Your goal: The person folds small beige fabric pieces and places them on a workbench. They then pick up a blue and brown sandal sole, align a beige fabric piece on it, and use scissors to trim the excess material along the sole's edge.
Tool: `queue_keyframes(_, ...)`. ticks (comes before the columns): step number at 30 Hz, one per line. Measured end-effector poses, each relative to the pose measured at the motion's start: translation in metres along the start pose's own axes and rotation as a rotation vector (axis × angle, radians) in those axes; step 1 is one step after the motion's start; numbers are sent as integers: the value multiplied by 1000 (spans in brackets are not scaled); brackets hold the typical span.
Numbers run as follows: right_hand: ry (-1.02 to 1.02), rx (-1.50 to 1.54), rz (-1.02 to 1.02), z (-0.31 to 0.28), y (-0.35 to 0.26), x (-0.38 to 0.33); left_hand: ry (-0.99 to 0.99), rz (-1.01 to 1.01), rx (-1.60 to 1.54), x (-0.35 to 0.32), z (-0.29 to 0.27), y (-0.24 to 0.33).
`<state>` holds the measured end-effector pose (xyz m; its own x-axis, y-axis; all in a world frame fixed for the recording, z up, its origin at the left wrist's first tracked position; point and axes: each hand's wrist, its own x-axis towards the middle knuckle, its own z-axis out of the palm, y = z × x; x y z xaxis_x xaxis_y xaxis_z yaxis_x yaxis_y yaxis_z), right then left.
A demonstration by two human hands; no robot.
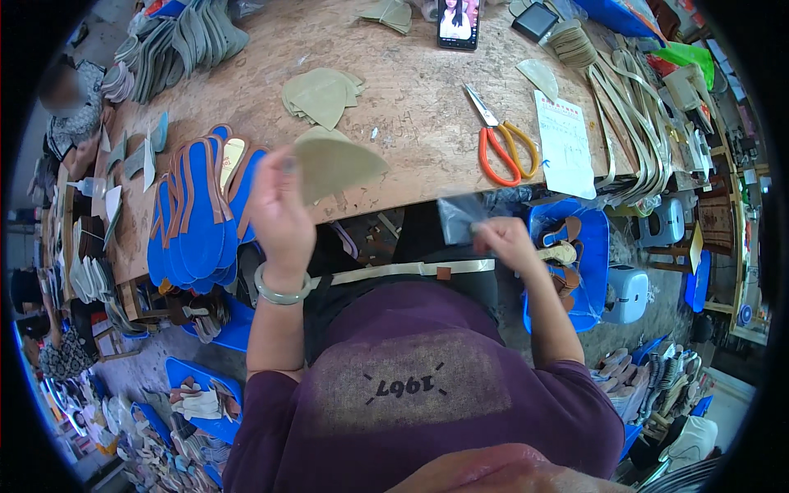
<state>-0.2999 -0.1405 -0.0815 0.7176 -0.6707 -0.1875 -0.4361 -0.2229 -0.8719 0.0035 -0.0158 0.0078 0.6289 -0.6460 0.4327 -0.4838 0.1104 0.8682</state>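
Over the table's front edge my left hand (282,209), with a pale bangle on its wrist, is closed on the edge of an olive-beige curved cut piece (339,164). A stack of similar cut pieces (320,94) lies just beyond it. Below the edge, on the right, the fingers of my right hand (507,241) pinch a thin, dark, see-through sheet (459,218); its exact kind is unclear. Scissors (498,144) with orange and yellow handles lie open on the table, beyond my right hand. Blue insoles with brown rims (197,218) are piled left of my left hand.
On the wooden table (411,107) are a written paper sheet (565,144), a phone (458,23), long beige strips (633,115) and grey sole-shaped pieces (193,41). A blue bin (588,279) with shoe parts stands right of me. Another person (76,115) sits at the far left.
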Motion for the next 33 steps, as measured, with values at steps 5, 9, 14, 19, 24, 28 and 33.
queue_keyframes(5,314,-268,31,-13,-45,-3,-392,35,-53,-30,27,4)
queue_keyframes(9,15,185,-256,20,-92,-1,-523,139,-71,-42,43,9)
queue_keyframes(14,349,217,-248,45,-96,34,52,463,257,-36,44,10)
queue_keyframes(19,126,845,-160,63,-108,42,-350,84,-68,-63,40,19)
queue_keyframes(24,-10,921,-102,57,-99,46,-408,-66,-218,-68,38,5)
queue_keyframes(28,41,895,-86,60,-97,42,-390,-40,-166,-66,38,10)
queue_keyframes(33,170,572,-137,61,-102,35,-367,108,-9,-66,43,1)
